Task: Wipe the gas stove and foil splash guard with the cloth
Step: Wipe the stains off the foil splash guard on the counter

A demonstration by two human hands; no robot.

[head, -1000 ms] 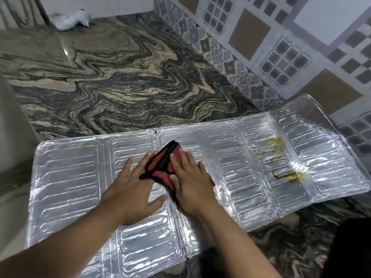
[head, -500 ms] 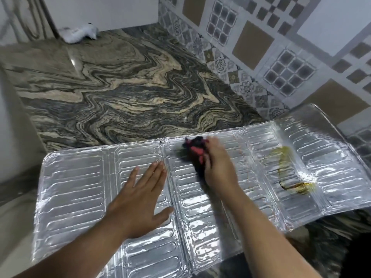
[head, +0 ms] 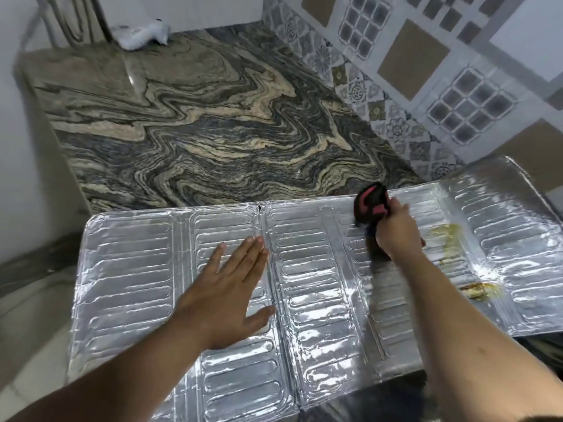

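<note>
One head cam, wide-angle, looks fwd and steeply down, close over the swirled grey-beige stone tabletop (head: 198, 132); tiled wall upper right.

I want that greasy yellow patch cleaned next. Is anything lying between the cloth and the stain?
Nothing visible does. The cloth, gripped in the right hand, sits at the far edge of the foil splash guard; only bare foil separates it from the yellow stain just to its right.

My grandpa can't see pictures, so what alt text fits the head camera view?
A right hand grips a red-and-black cloth at the far edge of a ribbed silver foil splash guard lying on a swirly marble counter. The left hand rests flat on the foil; yellow-brown stains show right of the cloth.
</note>
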